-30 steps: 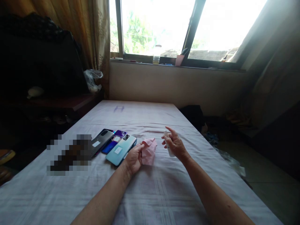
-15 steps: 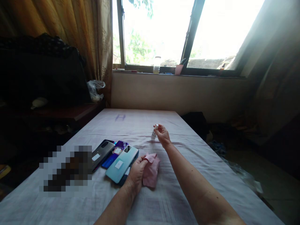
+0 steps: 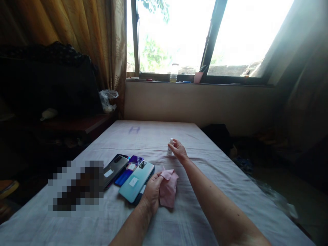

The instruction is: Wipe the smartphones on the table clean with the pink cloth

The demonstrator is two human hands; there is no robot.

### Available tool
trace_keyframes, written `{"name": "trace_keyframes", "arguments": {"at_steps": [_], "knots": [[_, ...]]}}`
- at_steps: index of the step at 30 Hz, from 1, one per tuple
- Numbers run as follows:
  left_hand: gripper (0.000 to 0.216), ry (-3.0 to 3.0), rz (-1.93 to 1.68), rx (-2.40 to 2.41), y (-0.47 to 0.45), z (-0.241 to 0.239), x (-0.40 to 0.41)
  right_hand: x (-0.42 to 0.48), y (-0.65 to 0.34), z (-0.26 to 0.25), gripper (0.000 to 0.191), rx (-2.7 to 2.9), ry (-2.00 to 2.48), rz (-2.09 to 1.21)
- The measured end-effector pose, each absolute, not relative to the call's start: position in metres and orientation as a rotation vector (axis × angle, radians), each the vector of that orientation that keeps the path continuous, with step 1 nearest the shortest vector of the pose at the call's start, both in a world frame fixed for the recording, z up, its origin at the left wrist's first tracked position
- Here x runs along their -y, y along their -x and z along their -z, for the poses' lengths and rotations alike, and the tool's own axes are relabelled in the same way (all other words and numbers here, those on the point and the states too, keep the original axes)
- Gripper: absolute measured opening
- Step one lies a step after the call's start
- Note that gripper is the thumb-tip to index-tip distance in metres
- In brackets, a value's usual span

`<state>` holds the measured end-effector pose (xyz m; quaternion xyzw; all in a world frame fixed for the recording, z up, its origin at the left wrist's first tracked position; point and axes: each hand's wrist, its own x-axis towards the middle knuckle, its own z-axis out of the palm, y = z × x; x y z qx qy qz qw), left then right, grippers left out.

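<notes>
My left hand (image 3: 153, 192) is closed on a pink cloth (image 3: 168, 191), which hangs from the fingers beside the phones. Farther out, my right hand (image 3: 178, 149) grips a small white-capped bottle (image 3: 169, 150) near its top. The bottle is upright, and I cannot tell whether its base touches the sheet. Just left of my left hand lies a light blue phone (image 3: 137, 181) with a white label, partly over a darker phone. Beyond it are a purple-blue phone (image 3: 123, 176) and a grey phone (image 3: 115, 169), its back up and labelled.
A patterned pale sheet (image 3: 153, 133) covers the surface. A pixelated patch hides something at the left. On the windowsill stand a clear bottle (image 3: 174, 73) and a pink cup (image 3: 198, 77). A dark screen (image 3: 48, 89) and a plastic bag (image 3: 108, 101) are at the left.
The whole view has shifted slightly to the right and down. The bottle has gone from tilted to upright in my right hand. My left hand still holds the cloth.
</notes>
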<state>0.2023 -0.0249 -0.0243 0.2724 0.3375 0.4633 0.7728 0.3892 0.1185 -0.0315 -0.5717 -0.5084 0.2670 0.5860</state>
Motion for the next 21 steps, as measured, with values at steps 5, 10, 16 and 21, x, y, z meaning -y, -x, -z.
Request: {"name": "trace_keyframes", "arguments": {"at_steps": [5,10,16,21], "knots": [[0.032,-0.568,-0.986,-0.688,-0.201,0.017,0.025,-0.077,-0.4,0.019,0.052,1.136,1.35,-0.57],[0.027,-0.531,-0.93,-0.625,-0.2,0.009,0.025,0.008,-0.396,0.016,0.051,1.213,1.273,-0.719],[0.026,-0.525,-0.917,-0.583,-0.204,0.007,0.033,0.074,-0.369,0.01,0.053,1.249,1.034,-1.093],[0.022,-0.576,-0.904,-0.565,-0.208,0.005,0.041,0.073,-0.356,0.012,0.054,1.104,1.024,-1.023]]}}
